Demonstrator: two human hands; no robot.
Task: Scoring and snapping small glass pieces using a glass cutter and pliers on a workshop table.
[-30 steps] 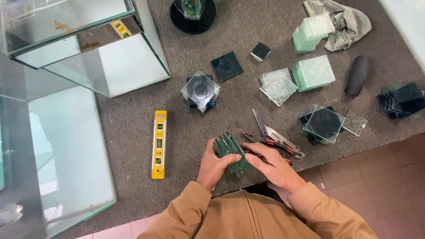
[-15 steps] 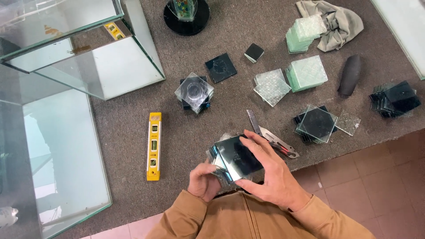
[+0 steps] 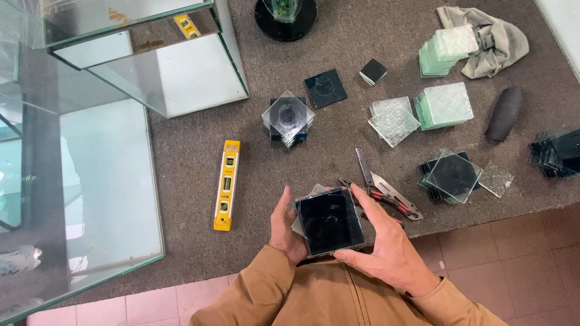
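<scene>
Above the near edge of the grey felt-covered table [image 3: 181, 199], both hands gripped a small stack of dark glass squares [image 3: 329, 222]. The left hand [image 3: 284, 226] clasped the stack's left side with its thumb raised along the edge, and the right hand [image 3: 380, 238] closed on the right side, fingers curled over the top corner; how many panes the stack held could not be told.

Two clear glass tanks stood at the left: the large one [image 3: 90, 217] at the table's corner and a smaller one [image 3: 199, 72] behind it, in whose glass a yellow tool showed, whether lying inside or mirrored could not be told. One yellow spirit level [image 3: 226, 185] lay just beside the large tank. One pair of red-handled pliers [image 3: 383, 196] lay just beyond the right hand's fingers.

Farther back sat one stack of clear squares on a dark block [image 3: 289, 118], one flat black square [image 3: 325, 88] and one small black block [image 3: 373, 71]. To the right were three piles of pale textured glass [image 3: 446, 105], one pile of dark panes topped by a clear one [image 3: 452, 175], one dark oblong stone [image 3: 504, 113], one crumpled cloth [image 3: 492, 39] and another dark stack [image 3: 556, 152] at the edge.
</scene>
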